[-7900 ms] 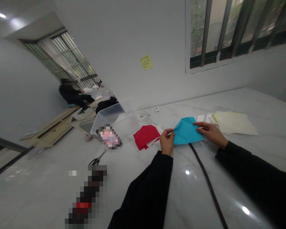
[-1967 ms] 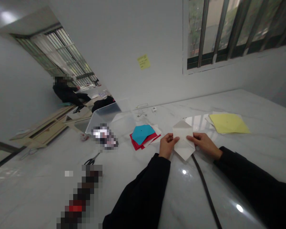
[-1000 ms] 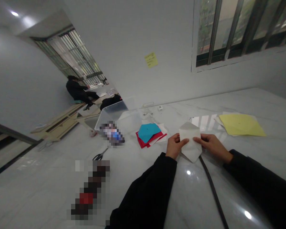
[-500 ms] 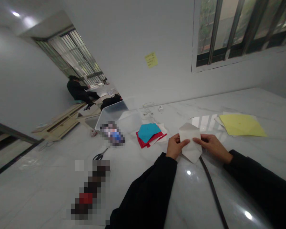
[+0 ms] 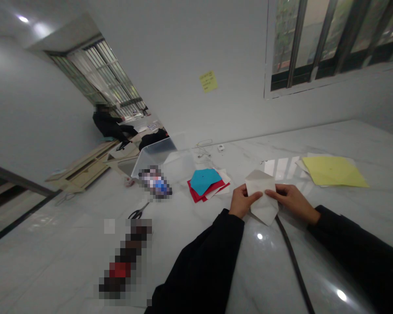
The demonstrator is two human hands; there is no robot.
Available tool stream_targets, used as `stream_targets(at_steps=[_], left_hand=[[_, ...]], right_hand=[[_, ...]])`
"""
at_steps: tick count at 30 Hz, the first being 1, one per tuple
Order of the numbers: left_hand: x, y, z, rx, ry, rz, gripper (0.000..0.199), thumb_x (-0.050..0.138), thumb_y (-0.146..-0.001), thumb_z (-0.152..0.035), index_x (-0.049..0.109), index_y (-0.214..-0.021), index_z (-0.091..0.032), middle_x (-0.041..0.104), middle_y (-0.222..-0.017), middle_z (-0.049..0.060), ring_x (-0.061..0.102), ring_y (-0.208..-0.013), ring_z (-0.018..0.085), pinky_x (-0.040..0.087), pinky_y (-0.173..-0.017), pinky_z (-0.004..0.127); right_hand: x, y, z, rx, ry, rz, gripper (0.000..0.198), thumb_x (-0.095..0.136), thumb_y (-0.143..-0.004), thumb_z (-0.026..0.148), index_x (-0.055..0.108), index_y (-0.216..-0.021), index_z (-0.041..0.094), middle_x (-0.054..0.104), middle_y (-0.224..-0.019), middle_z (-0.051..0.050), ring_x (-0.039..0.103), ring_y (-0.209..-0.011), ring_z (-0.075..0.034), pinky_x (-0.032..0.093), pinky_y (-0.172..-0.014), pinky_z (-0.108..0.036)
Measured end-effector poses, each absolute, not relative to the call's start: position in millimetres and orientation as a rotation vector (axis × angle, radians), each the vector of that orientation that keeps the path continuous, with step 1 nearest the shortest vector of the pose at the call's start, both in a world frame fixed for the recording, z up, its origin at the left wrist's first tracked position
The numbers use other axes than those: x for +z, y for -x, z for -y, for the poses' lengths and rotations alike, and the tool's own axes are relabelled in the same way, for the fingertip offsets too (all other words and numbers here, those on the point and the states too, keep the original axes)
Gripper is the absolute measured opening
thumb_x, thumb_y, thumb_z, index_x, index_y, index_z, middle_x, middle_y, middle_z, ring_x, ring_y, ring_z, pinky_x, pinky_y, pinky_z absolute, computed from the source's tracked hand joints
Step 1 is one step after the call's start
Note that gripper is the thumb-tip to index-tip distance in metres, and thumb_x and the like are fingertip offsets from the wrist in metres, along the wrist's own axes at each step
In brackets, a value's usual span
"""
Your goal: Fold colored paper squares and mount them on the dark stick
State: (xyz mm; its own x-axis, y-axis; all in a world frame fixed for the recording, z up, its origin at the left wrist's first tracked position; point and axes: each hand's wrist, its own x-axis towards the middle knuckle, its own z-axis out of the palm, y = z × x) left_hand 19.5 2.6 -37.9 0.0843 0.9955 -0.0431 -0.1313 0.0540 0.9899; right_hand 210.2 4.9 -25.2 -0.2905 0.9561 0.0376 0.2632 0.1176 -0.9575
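A folded sheet of white paper (image 5: 261, 208), pointed at its top and bottom ends, is held between my two hands just above the table. My left hand (image 5: 242, 201) grips its left edge, thumb lying on the front face. On the opposite edge my right hand (image 5: 290, 199) pinches it, its thumb also on the face and the other fingers partly hidden. To the left of my left hand lies a small pile with a blue folded paper (image 5: 205, 179) over red paper (image 5: 196, 195) and white pieces. Yellow sheets (image 5: 334, 171) lie beyond my right hand.
Scissors (image 5: 136, 213) lie on the white marbled table (image 5: 68, 244), left of my arms. A clear plastic bin (image 5: 180, 163) stands behind them, near a thin cable (image 5: 205, 148). A dark strap (image 5: 293, 257) runs between my forearms. Another person (image 5: 109, 124) sits far left.
Both hands keep their hold on the white paper, which has shifted only very slightly. Nothing else has visibly moved on the table.
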Motion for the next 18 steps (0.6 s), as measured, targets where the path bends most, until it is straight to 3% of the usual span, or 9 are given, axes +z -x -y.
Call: stream_targets(at_steps=[11, 18], left_hand=[[-27.9, -17.8, 1.5, 1.088, -1.222, -1.107, 0.045, 0.081, -0.064, -0.026, 0.071, -0.104, -0.010, 0.074, -0.104, 0.014, 0.070, -0.086, 0.024, 0.055, -0.078, 0.036], [-34.8, -16.0, -2.5, 1.087, -1.212, -1.100, 0.047, 0.083, -0.062, -0.030, 0.071, -0.104, -0.011, 0.074, -0.104, 0.014, 0.069, -0.087, 0.025, 0.054, -0.080, 0.037]], right_hand=[[-29.4, -210.7, -5.7, 1.245, 1.176, 1.526, 0.057, 0.051, -0.084, 0.069, 0.068, -0.075, 0.015, 0.059, -0.062, -0.003, 0.050, -0.059, -0.016, 0.037, -0.052, -0.027], [-32.5, -213.3, -7.2, 1.258, 1.184, 1.513, 0.053, 0.051, -0.088, 0.064, 0.064, -0.072, 0.015, 0.048, -0.059, 0.001, 0.042, -0.057, -0.013, 0.030, -0.052, -0.026]])
